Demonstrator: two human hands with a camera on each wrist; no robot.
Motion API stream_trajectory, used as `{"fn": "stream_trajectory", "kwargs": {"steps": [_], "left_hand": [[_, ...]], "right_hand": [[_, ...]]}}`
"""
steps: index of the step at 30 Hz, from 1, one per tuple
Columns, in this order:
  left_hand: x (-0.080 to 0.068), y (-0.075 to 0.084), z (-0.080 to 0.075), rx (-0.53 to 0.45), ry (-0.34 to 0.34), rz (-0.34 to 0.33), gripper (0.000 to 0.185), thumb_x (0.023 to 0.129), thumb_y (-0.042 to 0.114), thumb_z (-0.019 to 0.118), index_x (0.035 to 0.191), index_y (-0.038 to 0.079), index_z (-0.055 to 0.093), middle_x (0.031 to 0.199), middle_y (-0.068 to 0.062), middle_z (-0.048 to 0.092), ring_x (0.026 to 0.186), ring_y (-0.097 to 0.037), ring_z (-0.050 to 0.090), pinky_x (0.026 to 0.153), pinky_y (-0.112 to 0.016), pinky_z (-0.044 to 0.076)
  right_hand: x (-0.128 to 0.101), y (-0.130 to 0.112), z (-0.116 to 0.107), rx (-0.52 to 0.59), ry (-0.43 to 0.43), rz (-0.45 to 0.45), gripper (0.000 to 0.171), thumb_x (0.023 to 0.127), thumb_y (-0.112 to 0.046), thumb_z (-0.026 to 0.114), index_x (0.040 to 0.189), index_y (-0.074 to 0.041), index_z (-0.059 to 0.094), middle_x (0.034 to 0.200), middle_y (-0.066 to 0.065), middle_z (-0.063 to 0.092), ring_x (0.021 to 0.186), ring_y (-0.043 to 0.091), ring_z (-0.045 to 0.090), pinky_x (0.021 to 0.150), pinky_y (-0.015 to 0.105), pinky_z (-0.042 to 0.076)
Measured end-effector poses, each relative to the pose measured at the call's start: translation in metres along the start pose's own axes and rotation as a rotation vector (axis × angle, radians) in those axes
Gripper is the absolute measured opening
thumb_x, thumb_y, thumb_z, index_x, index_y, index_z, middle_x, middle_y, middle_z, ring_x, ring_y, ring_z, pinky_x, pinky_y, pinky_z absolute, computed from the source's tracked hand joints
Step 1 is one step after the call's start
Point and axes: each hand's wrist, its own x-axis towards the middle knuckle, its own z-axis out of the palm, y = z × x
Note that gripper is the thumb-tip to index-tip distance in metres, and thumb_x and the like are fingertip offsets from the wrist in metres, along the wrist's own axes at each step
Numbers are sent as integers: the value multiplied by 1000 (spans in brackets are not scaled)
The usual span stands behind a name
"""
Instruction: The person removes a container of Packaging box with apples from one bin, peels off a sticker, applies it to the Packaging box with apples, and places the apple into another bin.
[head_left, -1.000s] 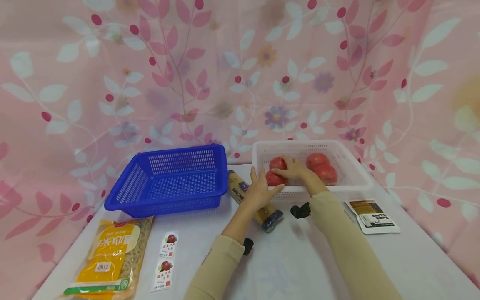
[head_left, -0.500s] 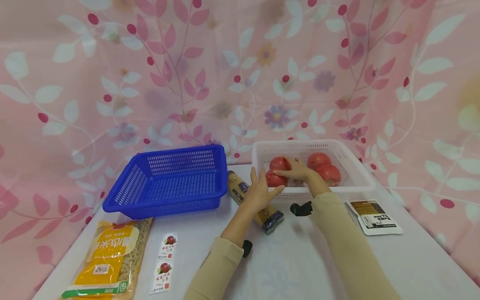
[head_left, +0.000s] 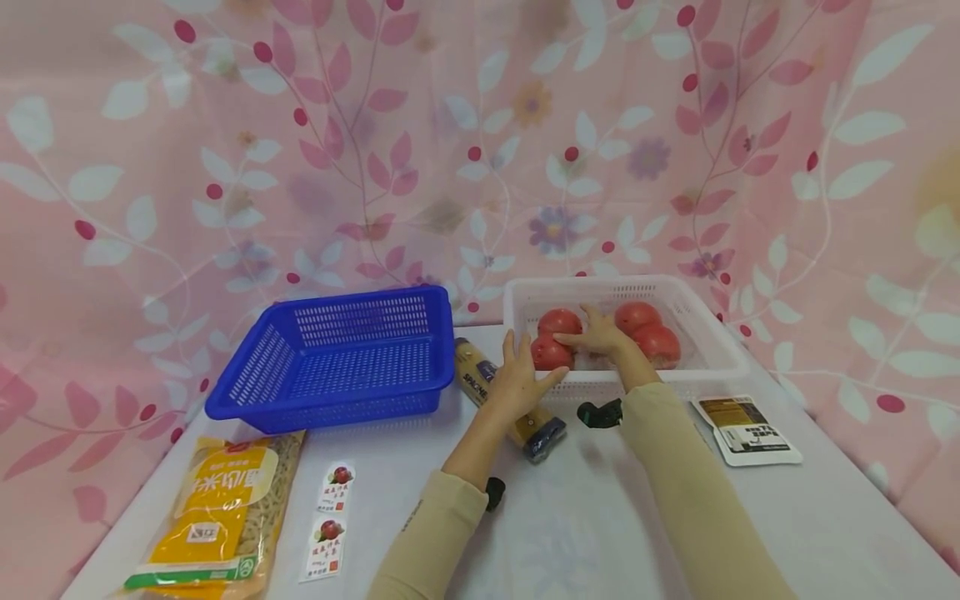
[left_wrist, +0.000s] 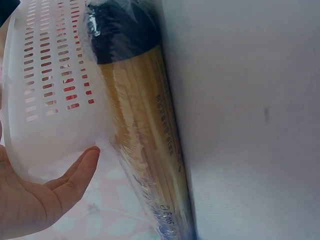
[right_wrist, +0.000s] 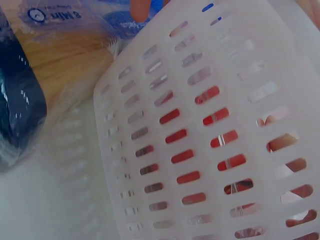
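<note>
A white perforated basket [head_left: 712,342] holds red tomatoes, two at its left end and two at its right. My right hand [head_left: 603,333] reaches over the front rim into it, fingers spread. Its thumb tip is right at the front left tomato [head_left: 550,353], and the other fingers lie just right of the back left tomato [head_left: 558,322]. My left hand [head_left: 516,387] is at the basket's front left corner with fingers extended and holds nothing. In the left wrist view, its fingertip is close to the basket wall [left_wrist: 55,135]. A spaghetti pack [head_left: 536,425] lies beneath this hand.
A blue perforated basket [head_left: 330,417] stands to the left. A yellow pasta bag [head_left: 217,508] and two printed cards [head_left: 327,546] lie at the front left. A brown and white pouch [head_left: 746,431] lies right, and a floral curtain [head_left: 480,150] hangs behind.
My right hand's fingers have shifted slightly right and back, off the back left tomato. My left hand has stayed at the basket corner.
</note>
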Motion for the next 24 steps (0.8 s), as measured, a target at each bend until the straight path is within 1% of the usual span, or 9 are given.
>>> {"fn": "stream_trajectory", "kwargs": {"steps": [2, 4, 6, 7, 9, 14, 17, 20, 24], "left_hand": [[0, -1, 1, -2, -2, -2, 97, 77, 69, 48, 148, 14, 11, 152, -10, -4, 124, -42, 37, 93, -54, 38], [0, -1, 1, -2, -1, -5, 98, 77, 70, 48, 148, 15, 10, 153, -9, -4, 124, -42, 37, 93, -54, 38], [0, -1, 2, -4, 4, -4, 97, 77, 69, 48, 148, 15, 11, 153, -9, -3, 124, -43, 37, 93, -54, 38], [1, -1, 2, -7, 6, -3, 97, 77, 69, 48, 148, 14, 11, 153, -9, -3, 123, -43, 37, 93, -55, 38], [1, -2, 2, -7, 9, -3, 96, 77, 68, 49, 148, 14, 12, 153, -9, -3, 123, -43, 38, 92, -55, 38], [1, -1, 1, -12, 13, -7, 96, 78, 68, 50, 148, 13, 14, 153, -9, -2, 123, -43, 38, 92, -55, 38], [1, 0, 1, -10, 15, -11, 96, 77, 68, 49, 148, 13, 15, 153, -9, -1, 123, -43, 38, 92, -55, 38], [0, 1, 1, -8, 15, -15, 95, 77, 68, 49, 148, 14, 15, 153, -9, -2, 122, -43, 38, 92, -55, 39], [-1, 1, 1, -15, 22, -19, 93, 78, 66, 51, 147, 14, 16, 153, -9, -1, 122, -43, 38, 92, -56, 38]], "right_hand": [[1, 0, 0, 31, -10, 12, 100, 80, -48, 65, 147, -7, 4, 147, 27, 11, 131, 46, 14, 97, 66, 21], [1, 0, 0, 92, -45, 37, 100, 80, -46, 65, 147, -8, 1, 147, 26, 10, 129, 45, 18, 97, 64, 23], [0, -1, -1, 149, -75, 57, 99, 82, -44, 64, 147, -10, -2, 148, 25, 9, 128, 46, 20, 95, 65, 26], [0, -1, -1, 179, -84, 63, 97, 83, -42, 64, 147, -12, -3, 148, 24, 7, 127, 45, 20, 94, 65, 27], [0, -1, -1, 218, -99, 83, 93, 85, -40, 62, 147, -16, -3, 148, 23, 7, 125, 46, 23, 93, 64, 30], [1, 0, -4, 269, -108, 97, 79, 90, -34, 57, 148, -21, 6, 146, 22, 12, 119, 45, 30, 93, 60, 33], [0, 1, -5, 289, -97, 86, 71, 92, -28, 54, 148, -21, 11, 145, 23, 16, 117, 44, 33, 92, 57, 37], [-3, 0, -7, 297, -73, 78, 65, 94, -23, 52, 148, -21, 15, 142, 24, 22, 112, 44, 38, 87, 51, 42], [-8, 0, -8, 282, -40, 57, 61, 95, -19, 49, 147, -21, 19, 138, 24, 27, 104, 42, 43, 81, 46, 45]]}}
